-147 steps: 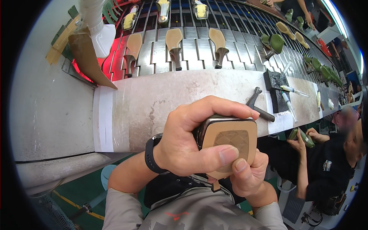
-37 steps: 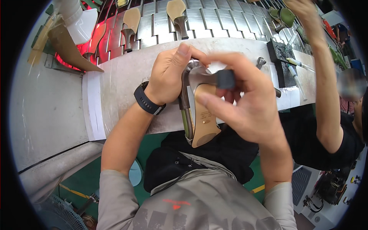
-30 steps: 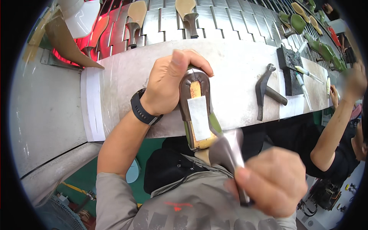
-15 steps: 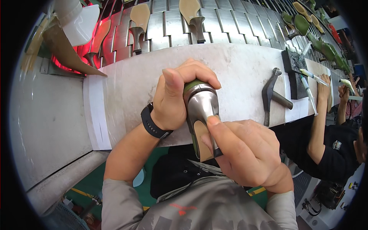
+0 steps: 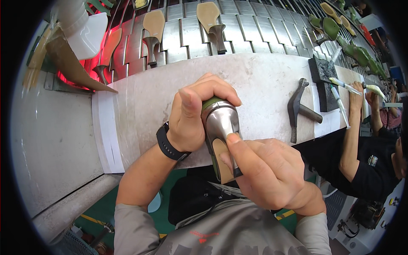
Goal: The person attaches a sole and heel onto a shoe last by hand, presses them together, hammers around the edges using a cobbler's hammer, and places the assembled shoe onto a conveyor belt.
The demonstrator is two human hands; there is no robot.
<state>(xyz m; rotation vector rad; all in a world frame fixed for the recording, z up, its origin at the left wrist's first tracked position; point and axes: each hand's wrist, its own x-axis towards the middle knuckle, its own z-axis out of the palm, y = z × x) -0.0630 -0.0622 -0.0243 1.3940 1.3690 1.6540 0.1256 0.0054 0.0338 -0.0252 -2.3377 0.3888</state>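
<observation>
Fingers of the right hand (image 5: 271,172) grip the heel (image 5: 223,120) of a shoe (image 5: 219,154), left of the hammer (image 5: 295,108); the left hand (image 5: 192,114) cups the shoe's rear. Judged light, stiff, slick at the glossy heel; rear offers firmest hold.

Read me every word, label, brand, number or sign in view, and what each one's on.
Nothing here can be quoted.
Wearer's grey top: small red print, too small to read.
Same top, below that: large dark lettering, cut off by the picture's edge.
Co-worker's black top: pale patch, too small.
Heeled shoe: no print made out.
</observation>
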